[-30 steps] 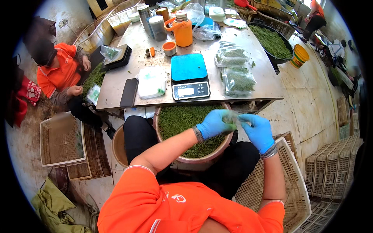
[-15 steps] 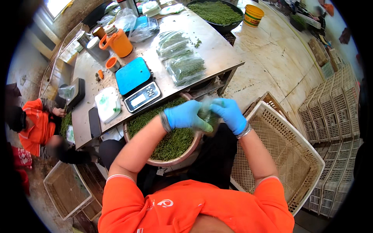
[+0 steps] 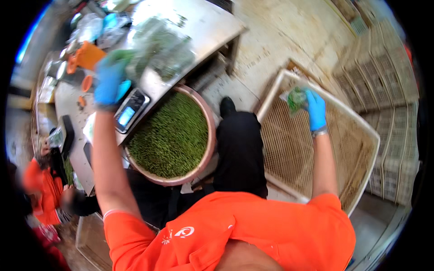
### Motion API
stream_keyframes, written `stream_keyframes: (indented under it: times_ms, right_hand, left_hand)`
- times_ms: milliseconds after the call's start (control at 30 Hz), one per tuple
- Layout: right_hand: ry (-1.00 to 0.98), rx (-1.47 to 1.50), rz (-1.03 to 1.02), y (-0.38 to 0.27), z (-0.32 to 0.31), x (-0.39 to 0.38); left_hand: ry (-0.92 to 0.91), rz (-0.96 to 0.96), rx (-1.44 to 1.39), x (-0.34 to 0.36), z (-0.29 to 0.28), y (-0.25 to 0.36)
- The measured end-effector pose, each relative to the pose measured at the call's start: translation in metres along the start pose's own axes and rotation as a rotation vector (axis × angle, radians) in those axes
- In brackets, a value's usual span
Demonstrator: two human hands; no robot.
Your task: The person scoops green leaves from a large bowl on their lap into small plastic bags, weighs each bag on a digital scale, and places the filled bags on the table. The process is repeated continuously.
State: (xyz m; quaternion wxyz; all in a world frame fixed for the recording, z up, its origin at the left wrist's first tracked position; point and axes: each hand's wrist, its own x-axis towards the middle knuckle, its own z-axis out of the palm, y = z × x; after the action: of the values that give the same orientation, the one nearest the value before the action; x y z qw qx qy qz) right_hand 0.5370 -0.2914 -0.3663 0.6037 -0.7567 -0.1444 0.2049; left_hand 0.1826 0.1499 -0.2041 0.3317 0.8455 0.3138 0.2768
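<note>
My right hand (image 3: 315,109), in a blue glove, is closed on a small clear bag of green peppercorn-like berries (image 3: 296,100). It holds the bag over the far part of a large white plastic crate (image 3: 368,169). My left hand (image 3: 110,79), also gloved in blue with green at the fingertips, is raised over the table beside the filled clear bags (image 3: 169,56). Motion smears its fingers, so their grip is hidden. Below it, a digital scale (image 3: 131,110) with a lit display stands at the table edge, its blue pan mostly covered by the hand.
A round tub (image 3: 210,131) heaped with green berries stands before me, partly under the metal table (image 3: 217,22). An orange jug (image 3: 88,55) and cups stand on the table. Stacked plastic crates (image 3: 379,72) rise at right. Another person in orange (image 3: 43,189) sits at left.
My hands have parted from around the bag. The right carried it rightward over the crate; the left swung left and up over the table. The view has shifted too.
</note>
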Motion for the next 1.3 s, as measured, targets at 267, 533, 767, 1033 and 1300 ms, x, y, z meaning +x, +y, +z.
stream_keyframes:
  times_ms: [267, 533, 767, 1033, 1300]
  right_hand:
    - [-0.158, -0.546, 0.018, 0.107, 0.05, -0.086]
    - [-0.401, -0.665, -0.234, 0.179, 0.071, -0.136]
    - [-0.507, 0.308, 0.626, 0.272, 0.069, -0.139]
    - [-0.123, -0.562, -0.381, 0.019, 0.096, -0.061]
    - [-0.578, -0.484, -0.963, -0.131, 0.348, -0.173]
  left_hand:
    - [-0.221, -0.356, -0.038, -0.088, -0.136, -0.165]
    - [0.238, -0.142, 0.188, -0.122, -0.104, -0.132]
    - [0.65, -0.02, 0.093, -0.13, -0.062, -0.119]
    - [0.613, -0.017, 0.174, -0.144, -0.059, -0.105]
    - [0.401, 0.037, 0.394, -0.142, -0.048, -0.083]
